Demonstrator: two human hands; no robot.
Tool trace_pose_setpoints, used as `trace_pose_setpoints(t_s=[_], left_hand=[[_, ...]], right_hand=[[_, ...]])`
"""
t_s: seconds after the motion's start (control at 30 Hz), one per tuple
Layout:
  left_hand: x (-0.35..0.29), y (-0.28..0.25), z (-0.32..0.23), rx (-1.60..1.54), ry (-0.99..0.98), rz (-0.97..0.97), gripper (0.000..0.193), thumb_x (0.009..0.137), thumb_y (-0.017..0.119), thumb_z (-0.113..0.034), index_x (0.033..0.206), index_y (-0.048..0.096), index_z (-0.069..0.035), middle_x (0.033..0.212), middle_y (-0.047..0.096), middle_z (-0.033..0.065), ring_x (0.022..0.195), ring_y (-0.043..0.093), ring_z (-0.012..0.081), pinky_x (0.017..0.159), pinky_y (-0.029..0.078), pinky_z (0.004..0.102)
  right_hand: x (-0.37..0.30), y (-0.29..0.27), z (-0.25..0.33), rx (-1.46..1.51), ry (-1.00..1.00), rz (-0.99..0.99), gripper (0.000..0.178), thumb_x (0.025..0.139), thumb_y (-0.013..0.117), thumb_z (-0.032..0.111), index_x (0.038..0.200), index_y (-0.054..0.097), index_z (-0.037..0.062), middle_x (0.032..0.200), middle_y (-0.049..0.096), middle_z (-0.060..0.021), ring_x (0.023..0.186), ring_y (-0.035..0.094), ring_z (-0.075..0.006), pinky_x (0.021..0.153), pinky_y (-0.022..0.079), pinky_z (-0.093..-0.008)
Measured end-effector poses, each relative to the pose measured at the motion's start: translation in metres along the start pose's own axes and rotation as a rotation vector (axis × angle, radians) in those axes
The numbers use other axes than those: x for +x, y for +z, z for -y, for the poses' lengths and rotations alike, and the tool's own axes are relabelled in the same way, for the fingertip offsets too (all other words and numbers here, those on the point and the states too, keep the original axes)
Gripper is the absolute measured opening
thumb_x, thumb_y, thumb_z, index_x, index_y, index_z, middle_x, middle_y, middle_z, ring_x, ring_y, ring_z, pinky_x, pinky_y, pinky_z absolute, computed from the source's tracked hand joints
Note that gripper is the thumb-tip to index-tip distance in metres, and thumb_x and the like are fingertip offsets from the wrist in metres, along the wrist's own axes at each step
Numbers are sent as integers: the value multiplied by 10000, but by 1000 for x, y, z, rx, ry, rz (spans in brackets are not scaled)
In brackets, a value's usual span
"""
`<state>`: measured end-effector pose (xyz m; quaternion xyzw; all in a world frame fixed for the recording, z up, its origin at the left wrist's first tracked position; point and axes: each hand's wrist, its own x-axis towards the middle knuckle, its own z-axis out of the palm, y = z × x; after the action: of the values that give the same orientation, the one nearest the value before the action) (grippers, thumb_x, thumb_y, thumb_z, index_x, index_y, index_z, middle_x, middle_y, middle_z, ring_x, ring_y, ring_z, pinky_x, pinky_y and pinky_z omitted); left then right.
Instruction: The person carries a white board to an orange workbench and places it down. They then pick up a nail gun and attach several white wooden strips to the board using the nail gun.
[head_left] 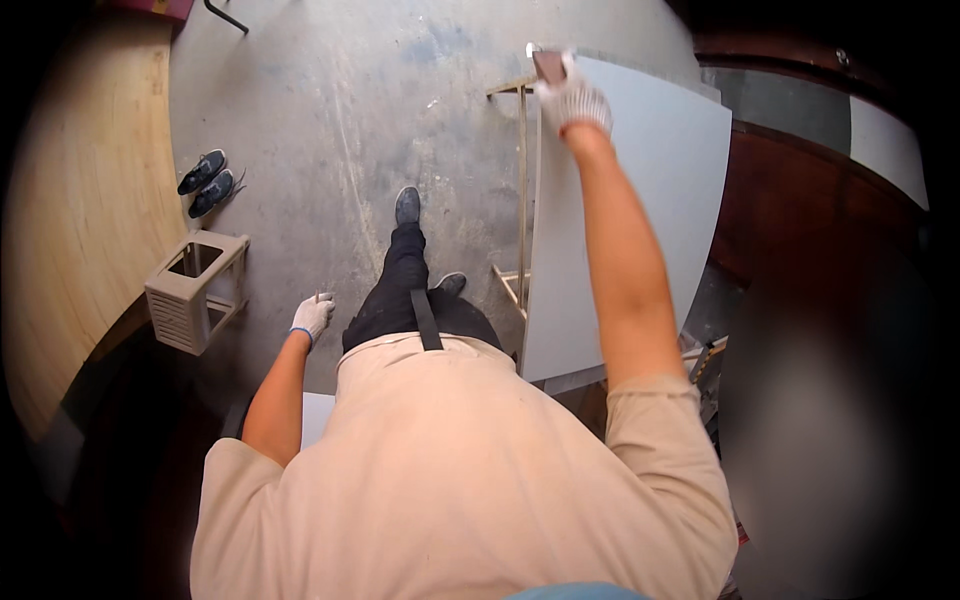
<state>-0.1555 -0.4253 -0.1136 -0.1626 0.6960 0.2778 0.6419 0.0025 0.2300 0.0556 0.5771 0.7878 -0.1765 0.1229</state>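
Observation:
My right hand (577,103), in a white knitted glove, is stretched far forward over a pale grey-white board (630,220). It is closed around a brown sanding block (549,67) at the board's far left corner. The board lies flat, its left edge next to a wooden stand (522,180). My left hand (313,316), also gloved in white, hangs low at my left side, away from the board. Its fingers are curled in; a small brownish tip shows there, too small to make out.
To the left stand a beige plastic stool (197,285) and a pair of dark shoes (207,183) on the concrete floor (320,130). A large wooden panel (95,210) runs along the left side. Dark red-brown furniture (810,210) is beyond the board on the right.

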Motion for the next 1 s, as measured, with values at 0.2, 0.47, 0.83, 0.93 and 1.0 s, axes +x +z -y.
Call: trace_pose_setpoints(t_s=[0.2, 0.47, 0.83, 0.93, 1.0], left_hand=[[29, 6, -28, 72, 79, 11, 292, 957, 668, -109, 1235, 748, -69, 733, 569, -21, 593, 540, 116, 538, 433, 305], [-65, 229, -249, 975, 950, 51, 503, 1004, 673, -108, 1498, 633, -23, 1514, 669, 201, 1361, 660, 427, 1153, 546, 449], [-21, 367, -360, 1535, 1820, 650, 930, 857, 552, 123, 1719, 409, -194, 1790, 379, 95, 1641, 373, 324, 1380, 276, 512], [6, 365, -436, 1829, 2072, 3, 845, 914, 472, 124, 1720, 392, -114, 1790, 374, 148, 1624, 398, 368, 1375, 254, 516], [37, 356, -482, 1564, 2099, -118, 747, 989, 499, 13, 1719, 397, -106, 1785, 388, 163, 1651, 358, 354, 1349, 260, 537]], right_hand=[[27, -83, -26, 157, -394, -288, 736, 929, 743, 443, 1593, 560, 182, 1384, 712, -268, 1255, 679, -499, 1088, 558, -514], [-260, -11, -171, 240, 120, -40, 854, 928, 782, 370, 1660, 436, 99, 1427, 697, -274, 1291, 678, -486, 1087, 562, -523], [-676, 168, -215, 669, 1217, -214, 803, 952, 760, 370, 1618, 497, 7, 1290, 714, -144, 1090, 734, -253, 908, 581, -386], [-707, 162, -180, 972, 1534, -213, 760, 967, 750, 427, 1541, 551, -29, 1271, 732, -144, 1043, 744, -236, 856, 596, -398], [-716, 163, -185, 1171, 1664, -189, 611, 981, 751, 475, 1377, 638, 24, 1049, 727, -61, 789, 692, -146, 610, 520, -344]])
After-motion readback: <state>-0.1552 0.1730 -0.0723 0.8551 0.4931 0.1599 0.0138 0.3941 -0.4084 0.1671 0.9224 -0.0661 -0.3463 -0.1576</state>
